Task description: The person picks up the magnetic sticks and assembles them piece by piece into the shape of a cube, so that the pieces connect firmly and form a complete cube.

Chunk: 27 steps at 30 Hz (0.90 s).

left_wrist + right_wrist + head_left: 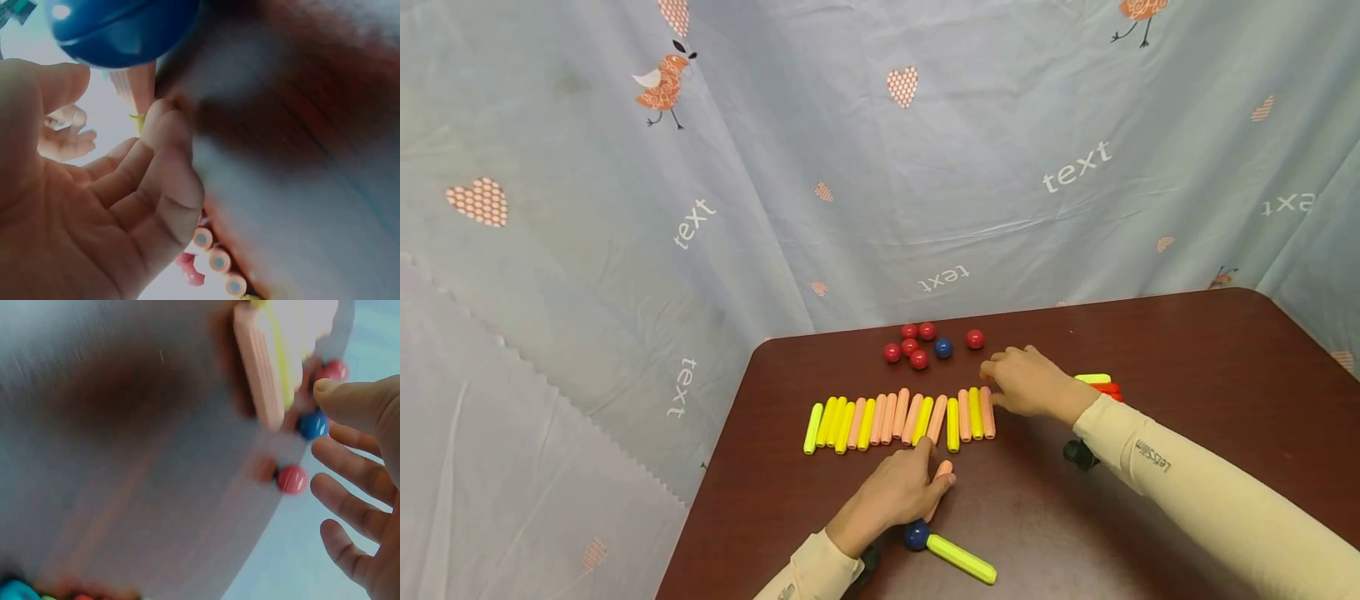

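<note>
My left hand is low over the table, fingers bent loosely beside a pink stick. A gap separates its thumb from the fingertips in the left wrist view. The pink stick's lower end reaches a blue ball, which also meets one end of a yellow-green stick. That ball looms large in the left wrist view. My right hand hovers at the right end of a row of pink and yellow sticks, nearest the last pink stick. Its fingers are spread and hold nothing in the right wrist view.
Behind the row lie several red balls and a blue ball, with one red ball apart to the right. Yellow-green and red sticks lie partly behind my right forearm. A patterned curtain hangs behind the table.
</note>
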Available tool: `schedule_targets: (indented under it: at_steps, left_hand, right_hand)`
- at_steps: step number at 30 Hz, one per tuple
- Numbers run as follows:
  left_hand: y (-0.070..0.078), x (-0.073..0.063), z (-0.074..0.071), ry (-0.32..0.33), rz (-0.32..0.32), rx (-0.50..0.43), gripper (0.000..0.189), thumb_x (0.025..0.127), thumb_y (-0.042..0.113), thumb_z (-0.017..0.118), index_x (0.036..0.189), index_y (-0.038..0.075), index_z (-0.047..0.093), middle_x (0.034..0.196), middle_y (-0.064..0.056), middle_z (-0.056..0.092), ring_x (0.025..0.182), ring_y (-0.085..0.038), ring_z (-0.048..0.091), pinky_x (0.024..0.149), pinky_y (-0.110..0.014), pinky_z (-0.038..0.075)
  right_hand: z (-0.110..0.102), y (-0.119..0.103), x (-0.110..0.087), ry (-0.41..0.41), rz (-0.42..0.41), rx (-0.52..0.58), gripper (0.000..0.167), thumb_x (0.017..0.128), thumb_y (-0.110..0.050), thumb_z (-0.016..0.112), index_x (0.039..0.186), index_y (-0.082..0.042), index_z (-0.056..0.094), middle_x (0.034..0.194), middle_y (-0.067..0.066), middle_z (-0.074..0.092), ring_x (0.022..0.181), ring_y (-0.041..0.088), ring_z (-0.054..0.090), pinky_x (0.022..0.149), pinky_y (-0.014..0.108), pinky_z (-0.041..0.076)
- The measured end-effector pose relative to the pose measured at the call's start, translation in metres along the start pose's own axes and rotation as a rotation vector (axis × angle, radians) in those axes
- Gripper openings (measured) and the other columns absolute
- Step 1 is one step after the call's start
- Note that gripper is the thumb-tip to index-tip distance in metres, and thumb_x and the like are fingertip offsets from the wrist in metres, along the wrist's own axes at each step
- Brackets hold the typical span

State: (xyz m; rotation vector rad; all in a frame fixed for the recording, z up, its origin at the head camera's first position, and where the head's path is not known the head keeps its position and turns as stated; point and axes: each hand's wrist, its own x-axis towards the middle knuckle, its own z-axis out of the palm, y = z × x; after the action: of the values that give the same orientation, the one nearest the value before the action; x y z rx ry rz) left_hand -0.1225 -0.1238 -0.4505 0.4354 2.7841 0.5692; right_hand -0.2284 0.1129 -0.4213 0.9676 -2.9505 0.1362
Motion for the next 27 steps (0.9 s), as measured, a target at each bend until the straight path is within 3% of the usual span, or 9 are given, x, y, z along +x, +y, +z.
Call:
schedule_targets:
  at_steps: [6,12,17,22,27]
  left_hand:
    - [0.004,0.009,0.003,0.001,-0.006,-0.026,0.039,0.094,0.035,0.072,0.116,0.007,0.056,0.060,0.004,0.049,0.048,-0.010,0.048,0.045,-0.024,0.035]
    - [0.002,0.008,0.002,0.006,-0.030,-0.009,0.030,0.091,0.024,0.070,0.113,0.009,0.056,0.057,0.003,0.049,0.046,-0.012,0.047,0.043,-0.024,0.033]
    - [0.001,0.007,0.000,-0.010,-0.037,-0.024,0.035,0.089,0.021,0.062,0.121,0.010,0.056,0.058,0.004,0.051,0.047,-0.012,0.049,0.044,-0.025,0.035]
    - [-0.001,0.004,-0.001,-0.031,-0.062,-0.052,0.044,0.090,0.021,0.059,0.132,0.012,0.058,0.058,0.003,0.051,0.046,-0.012,0.047,0.046,-0.026,0.034]
    - [-0.006,0.000,-0.007,-0.002,-0.053,-0.052,0.037,0.090,0.021,0.059,0.126,0.015,0.066,0.069,0.005,0.056,0.055,-0.011,0.047,0.051,-0.026,0.036]
  right_hand:
    - [-0.001,0.025,0.014,-0.049,0.095,0.006,0.051,0.089,-0.027,0.078,0.133,-0.004,0.063,0.125,0.018,0.065,0.112,0.037,0.064,0.099,0.061,0.050]
    - [0.005,0.037,0.036,-0.027,0.122,0.027,0.058,0.092,-0.025,0.075,0.141,-0.002,0.056,0.136,0.023,0.059,0.121,0.042,0.061,0.102,0.063,0.048]
    - [0.015,0.041,0.055,-0.031,0.166,0.077,0.058,0.098,-0.022,0.068,0.150,-0.007,0.048,0.148,0.023,0.052,0.131,0.044,0.055,0.106,0.064,0.045]
    - [0.026,0.039,0.066,-0.078,0.127,0.072,0.052,0.103,-0.018,0.058,0.153,-0.012,0.045,0.153,0.024,0.047,0.134,0.046,0.053,0.106,0.062,0.046]
    - [0.030,0.036,0.067,-0.071,0.091,0.028,0.045,0.102,-0.017,0.060,0.146,-0.012,0.054,0.142,0.023,0.057,0.126,0.044,0.058,0.104,0.061,0.047]
